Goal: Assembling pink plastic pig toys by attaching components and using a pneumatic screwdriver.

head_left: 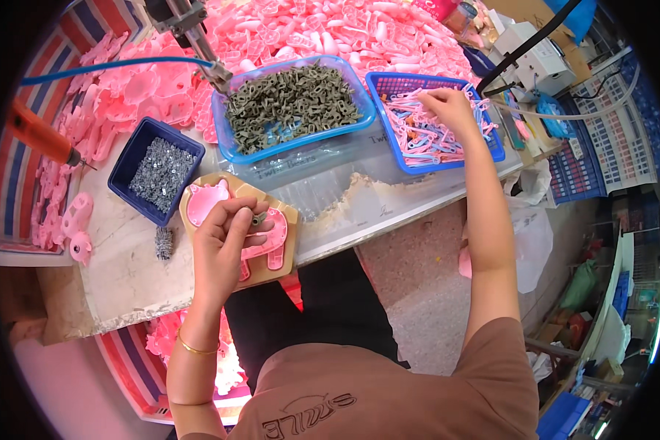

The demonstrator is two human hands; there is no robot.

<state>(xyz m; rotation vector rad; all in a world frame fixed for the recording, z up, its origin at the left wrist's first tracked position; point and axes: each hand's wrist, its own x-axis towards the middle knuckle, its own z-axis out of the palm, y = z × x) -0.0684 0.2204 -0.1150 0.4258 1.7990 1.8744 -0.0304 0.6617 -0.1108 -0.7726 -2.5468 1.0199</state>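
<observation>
My left hand [227, 235] is over the tan shaped holder [290, 249], with its fingers curled around a small grey-green plastic part [259, 218]. In the holder lie a round pink plastic shell [207, 199] and a longer pink shell piece [275, 238], partly hidden by that hand. My right hand [447, 108] reaches into the blue basket [436, 169] at the right, its fingertips together among thin pink, blue and white plastic pieces [422, 139]. What those fingertips hold cannot be made out.
A light-blue tub [235, 155] of grey-green parts stands at the table's middle. Left of it is a navy bin [119, 176] of small metal screws. A pink heap of shells [308, 29] covers the back. An orange electric screwdriver [44, 132] hangs left; a metal fixture [191, 29] overhangs.
</observation>
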